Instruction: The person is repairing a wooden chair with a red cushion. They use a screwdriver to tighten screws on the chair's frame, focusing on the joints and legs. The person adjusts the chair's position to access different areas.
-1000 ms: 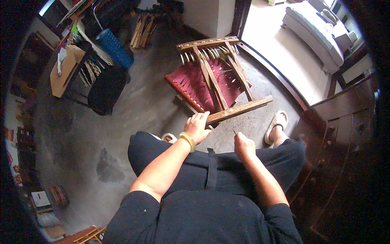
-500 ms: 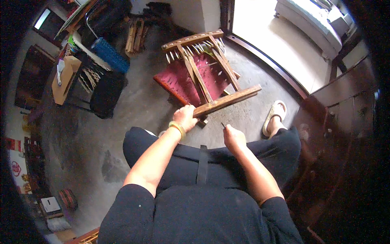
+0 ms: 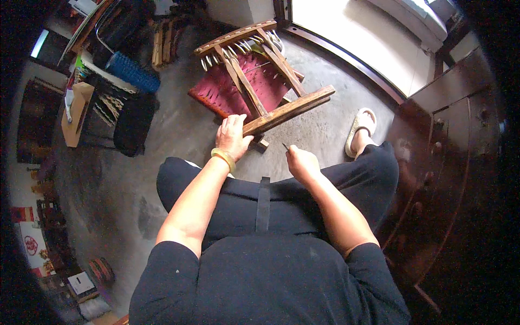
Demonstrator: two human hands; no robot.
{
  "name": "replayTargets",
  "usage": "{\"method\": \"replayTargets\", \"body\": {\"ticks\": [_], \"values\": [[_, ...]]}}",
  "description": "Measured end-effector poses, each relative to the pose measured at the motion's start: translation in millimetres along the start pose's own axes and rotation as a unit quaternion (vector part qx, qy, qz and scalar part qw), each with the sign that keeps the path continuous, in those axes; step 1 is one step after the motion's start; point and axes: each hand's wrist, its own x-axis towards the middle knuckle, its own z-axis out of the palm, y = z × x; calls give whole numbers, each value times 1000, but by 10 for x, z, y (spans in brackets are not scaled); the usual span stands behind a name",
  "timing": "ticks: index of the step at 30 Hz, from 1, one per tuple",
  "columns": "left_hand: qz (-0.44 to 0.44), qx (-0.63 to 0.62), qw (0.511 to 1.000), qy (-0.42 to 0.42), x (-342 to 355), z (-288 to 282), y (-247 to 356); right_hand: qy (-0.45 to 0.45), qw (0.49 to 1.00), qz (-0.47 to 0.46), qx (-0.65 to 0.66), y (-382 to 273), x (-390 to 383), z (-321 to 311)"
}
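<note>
A wooden folding-stool frame (image 3: 287,111) stands tilted on the floor in front of me, with pale cord loops (image 3: 244,47) along its far bar. Behind the slats lies a red sheet pierced with many slits (image 3: 216,89). My left hand (image 3: 233,138), a yellowish bangle at its wrist, is at the near bar's left end, the wood between thumb and lengthened fingers. My right hand (image 3: 303,164) is closed around a thin dark pointed tool (image 3: 285,146), most of which the fist hides. Its tip points toward the near bar without touching it.
My right foot in a pale sandal (image 3: 360,130) rests right of the stool. Beyond it runs a dark door sill (image 3: 346,57). Dark wooden cabinets (image 3: 428,179) line the right. At left stand a cardboard box (image 3: 76,116), a blue roll (image 3: 132,72) and a black chair (image 3: 132,124).
The whole view has shifted, so the stool and both hands appear higher and farther left. My left fingers look straighter on the bar's end. The right fist keeps the pointed tool.
</note>
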Motion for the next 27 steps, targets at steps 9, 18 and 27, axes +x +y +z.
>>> {"method": "replayTargets", "body": {"ticks": [9, 18, 27], "values": [[45, 27, 998, -20, 169, 34, 278, 1, 1000, -2, 7, 13, -20, -15], [20, 50, 996, -78, 242, 165, 297, 20, 1000, 14, 20, 32, -23, -85], [49, 111, 988, -97, 371, 265, 274, 92, 994, 49, 37, 180, 190, -376]]}}
